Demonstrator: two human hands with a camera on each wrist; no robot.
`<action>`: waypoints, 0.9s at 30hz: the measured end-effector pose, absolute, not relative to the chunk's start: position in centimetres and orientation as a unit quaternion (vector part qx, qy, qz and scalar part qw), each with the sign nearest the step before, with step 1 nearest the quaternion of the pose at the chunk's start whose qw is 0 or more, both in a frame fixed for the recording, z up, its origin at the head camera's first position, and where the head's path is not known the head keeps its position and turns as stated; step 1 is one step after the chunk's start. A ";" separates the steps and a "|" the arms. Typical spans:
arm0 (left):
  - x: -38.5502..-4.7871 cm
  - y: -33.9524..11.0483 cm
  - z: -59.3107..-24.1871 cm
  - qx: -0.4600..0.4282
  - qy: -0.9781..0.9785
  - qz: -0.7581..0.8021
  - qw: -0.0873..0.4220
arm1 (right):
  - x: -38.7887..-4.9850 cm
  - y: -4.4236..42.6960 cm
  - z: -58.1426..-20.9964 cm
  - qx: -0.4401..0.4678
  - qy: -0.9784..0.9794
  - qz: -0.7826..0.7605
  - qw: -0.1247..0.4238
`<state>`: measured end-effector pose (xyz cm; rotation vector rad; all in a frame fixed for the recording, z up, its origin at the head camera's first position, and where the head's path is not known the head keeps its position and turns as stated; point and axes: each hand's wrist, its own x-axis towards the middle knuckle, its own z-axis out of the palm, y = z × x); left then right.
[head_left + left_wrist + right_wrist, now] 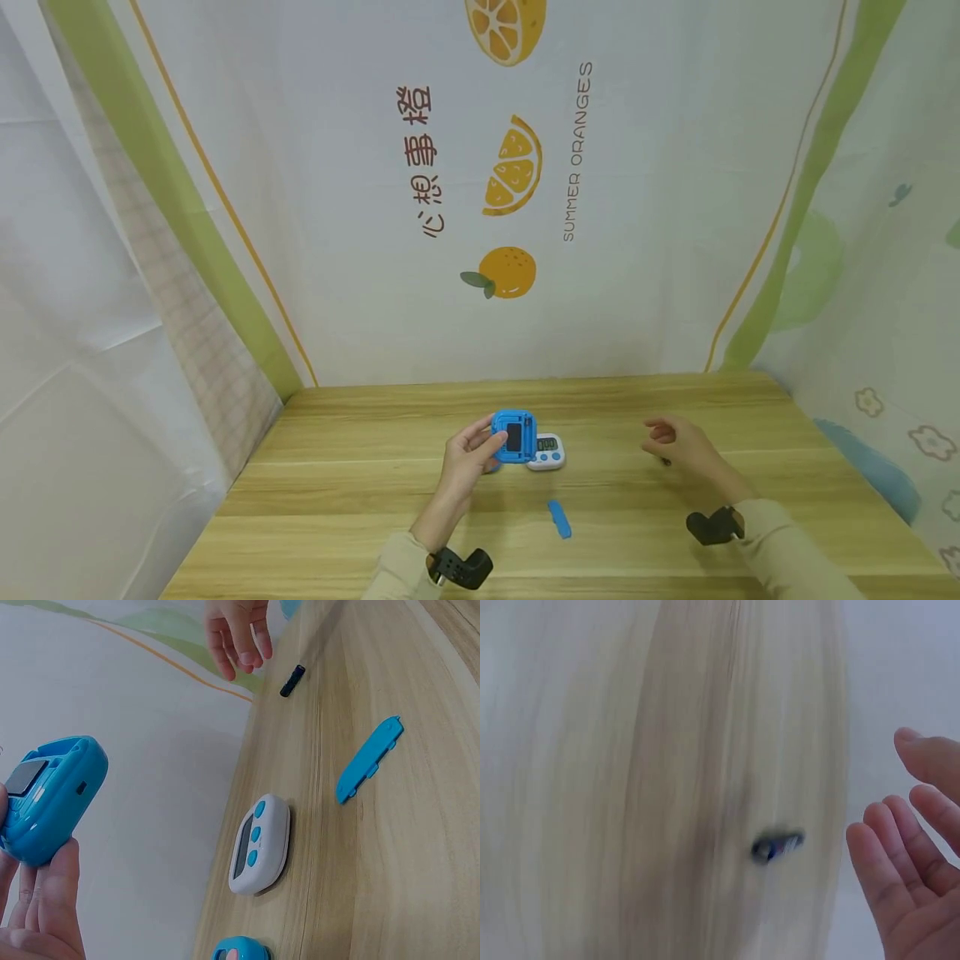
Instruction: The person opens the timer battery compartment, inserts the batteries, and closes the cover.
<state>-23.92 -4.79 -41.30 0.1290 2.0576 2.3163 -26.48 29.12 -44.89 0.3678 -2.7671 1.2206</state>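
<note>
My left hand [467,458] grips a blue timer [514,437] above the table, its thumb on the back. A dark rectangular pad and an uncovered battery slot show on that back. Over the right part of the table, my right hand [686,450] has loosely bent fingers with nothing between them. Below it on the wood lies a small dark battery [292,681], apart from the fingers and blurred in the right wrist view. A blue battery cover [559,519] lies nearer to me, between the two hands.
Just beyond the held timer is a white timer [259,844] with blue buttons, lying face up. Another small blue object [249,948] is partly cut off at the bottom of the left wrist view. A printed curtain [637,275] hangs behind the wooden table [360,433].
</note>
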 end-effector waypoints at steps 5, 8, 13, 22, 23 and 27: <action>-24.4 -5.0 -42.1 0.043 0.663 0.747 0.021 | -26.8 30.8 -45.7 0.117 -0.912 0.391 0.040; -24.4 -5.0 -42.1 0.046 0.666 0.745 0.024 | -26.7 31.3 -46.3 0.104 -0.909 0.403 0.013; -24.3 -5.1 -42.2 0.046 0.663 0.746 0.028 | -26.5 31.6 -47.0 0.079 -0.902 0.423 -0.023; -24.4 -5.2 -42.4 0.040 0.665 0.745 0.030 | -26.9 32.1 -48.1 0.082 -0.895 0.437 -0.027; -24.4 -5.2 -42.4 0.039 0.666 0.745 0.031 | -26.9 32.1 -48.2 0.084 -0.894 0.440 -0.034; -24.5 -5.3 -42.5 0.037 0.663 0.747 0.034 | -27.3 32.5 -48.5 0.113 -0.888 0.444 -0.048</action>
